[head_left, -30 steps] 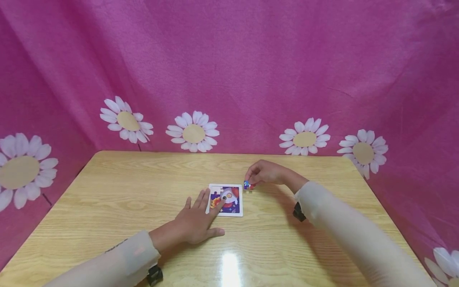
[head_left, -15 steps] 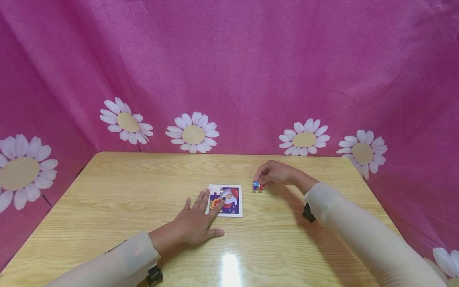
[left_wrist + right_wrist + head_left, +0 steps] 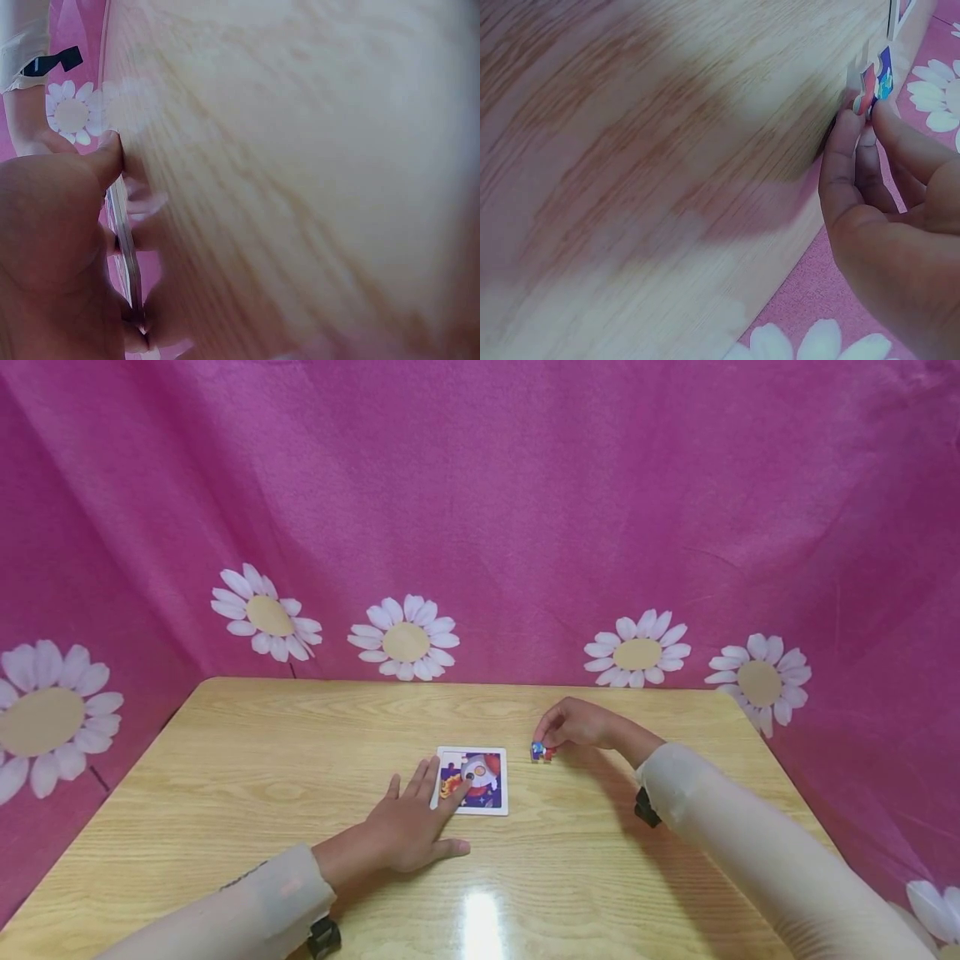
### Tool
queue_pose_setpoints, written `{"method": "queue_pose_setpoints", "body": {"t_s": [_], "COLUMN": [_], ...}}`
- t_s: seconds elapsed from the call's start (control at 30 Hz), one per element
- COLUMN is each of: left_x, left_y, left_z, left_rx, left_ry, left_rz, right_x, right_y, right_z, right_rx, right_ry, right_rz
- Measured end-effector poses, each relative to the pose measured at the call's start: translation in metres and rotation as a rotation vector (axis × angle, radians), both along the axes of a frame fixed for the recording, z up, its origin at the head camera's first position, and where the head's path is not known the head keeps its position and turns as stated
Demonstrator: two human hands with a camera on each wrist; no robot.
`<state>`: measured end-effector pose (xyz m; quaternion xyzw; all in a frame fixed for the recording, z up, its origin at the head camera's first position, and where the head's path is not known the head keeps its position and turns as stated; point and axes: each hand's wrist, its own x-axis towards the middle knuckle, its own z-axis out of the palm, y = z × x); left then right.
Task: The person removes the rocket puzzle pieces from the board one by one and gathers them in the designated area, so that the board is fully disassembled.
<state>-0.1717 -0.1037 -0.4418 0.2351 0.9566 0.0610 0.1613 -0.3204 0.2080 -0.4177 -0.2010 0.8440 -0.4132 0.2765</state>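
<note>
A small jigsaw puzzle (image 3: 491, 792) in a white frame lies on the table, showing a rocket on a purple ground, with a bare white gap at its upper left. My left hand (image 3: 405, 828) rests with spread, straight fingers over its left side, the index fingertip on the picture. To the right of the frame, my right hand (image 3: 581, 724) pinches a blue and red jigsaw piece (image 3: 537, 751) between thumb and fingers. In the right wrist view, the jigsaw piece (image 3: 886, 77) stands on edge, close over the tabletop. The left wrist view shows the left thumb (image 3: 110, 154) near the frame's edge.
The wooden table (image 3: 300, 735) reaches back to a pink curtain (image 3: 480, 527) printed with white daisies. Light glares off the tabletop near the front. Both wrists carry black straps (image 3: 324, 935) under beige sleeves.
My right hand has moved a little to the right, away from the frame, with the jigsaw piece, then nearly stopped. The left hand has stayed in place on the puzzle.
</note>
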Motion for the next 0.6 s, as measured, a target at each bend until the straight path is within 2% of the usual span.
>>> {"method": "queue_pose_setpoints", "body": {"t_s": [0.4, 0.6], "left_x": [0.0004, 0.0006], "left_y": [-0.0002, 0.0001], "left_z": [0.0003, 0.0006], "left_rx": [0.004, 0.002], "left_ry": [0.005, 0.005], "left_rz": [-0.004, -0.003], "right_x": [0.003, 0.0033], "right_y": [-0.0011, -0.0017], "right_z": [0.0009, 0.0001], "right_rx": [0.002, -0.001], "right_ry": [0.038, 0.029], "right_rz": [-0.015, -0.036]}}
